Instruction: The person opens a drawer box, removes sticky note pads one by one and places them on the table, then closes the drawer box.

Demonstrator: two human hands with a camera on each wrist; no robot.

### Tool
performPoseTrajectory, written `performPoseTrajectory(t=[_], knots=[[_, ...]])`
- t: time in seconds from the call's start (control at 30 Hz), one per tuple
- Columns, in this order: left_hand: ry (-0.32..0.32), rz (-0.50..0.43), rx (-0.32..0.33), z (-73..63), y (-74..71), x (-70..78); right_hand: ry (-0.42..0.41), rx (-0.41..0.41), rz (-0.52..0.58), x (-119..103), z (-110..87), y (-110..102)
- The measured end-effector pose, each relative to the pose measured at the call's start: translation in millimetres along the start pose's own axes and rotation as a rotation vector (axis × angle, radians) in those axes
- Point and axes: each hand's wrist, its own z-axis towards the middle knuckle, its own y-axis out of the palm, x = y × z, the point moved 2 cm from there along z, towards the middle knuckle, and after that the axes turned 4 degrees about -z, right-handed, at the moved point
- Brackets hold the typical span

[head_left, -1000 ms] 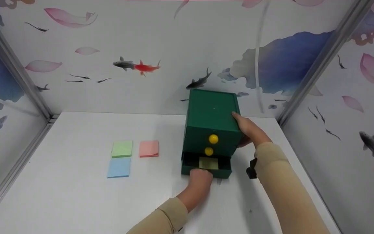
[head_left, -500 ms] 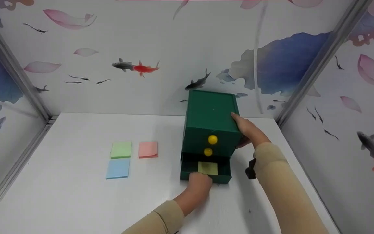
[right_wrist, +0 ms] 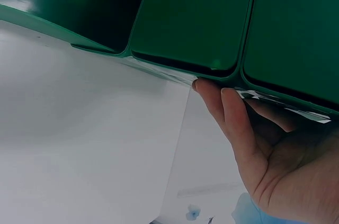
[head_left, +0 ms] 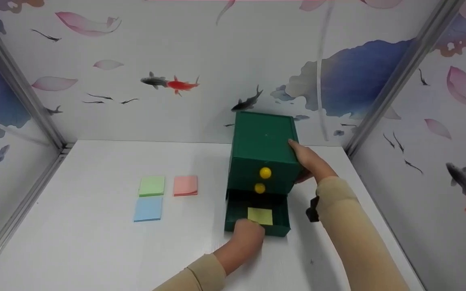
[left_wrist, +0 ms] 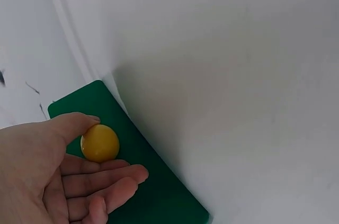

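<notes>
A green drawer cabinet (head_left: pixel 264 135) with yellow ball knobs stands near the back wall. Its lowest drawer (head_left: pixel 276 231) is pulled out and holds a yellow sticky note pad (head_left: pixel 260 216). At that drawer's front is my left hand (head_left: pixel 247 238); the left wrist view shows its thumb and fingers pinching the yellow knob (left_wrist: pixel 100 143). The head view hides this knob behind the hand. My right hand (head_left: pixel 310 161) rests against the cabinet's right side, a fingertip at the top edge. In the right wrist view, its fingers (right_wrist: pixel 237 121) touch the side wall, fairly straight.
Left of the cabinet on the white table (head_left: pixel 95 242) lie a green sticky note pad (head_left: pixel 151 186), a blue one (head_left: pixel 148 209) and a pink one (head_left: pixel 185 185). Painted walls (head_left: pixel 200 48) enclose the table at the back and both sides.
The lowest drawer has slid further out toward me, with my left hand drawing back on its knob. More of the yellow pad shows. My right hand stays at the cabinet's side.
</notes>
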Motion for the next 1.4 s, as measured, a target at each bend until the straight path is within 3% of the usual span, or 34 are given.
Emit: performPoseTrajectory(t=[0.4, 0.83, 1.23, 1.4], knots=[[0.056, -0.046, 0.007, -12.3, -0.1, 5.6, -0.014, 0.001, 0.022, 2, -2.2, -2], [0.044, -0.08, -0.03, -16.1, -2.6, 14.8, -0.024, -0.016, 0.037, 3, -1.5, 0], [0.013, -0.105, -0.059, -20.0, -4.8, 7.9, -0.027, -0.01, 0.04, 2, 0.2, 2], [0.019, -0.124, -0.115, -23.9, -13.4, 1.8, -0.033, -0.012, 0.035, 2, -0.1, 2]])
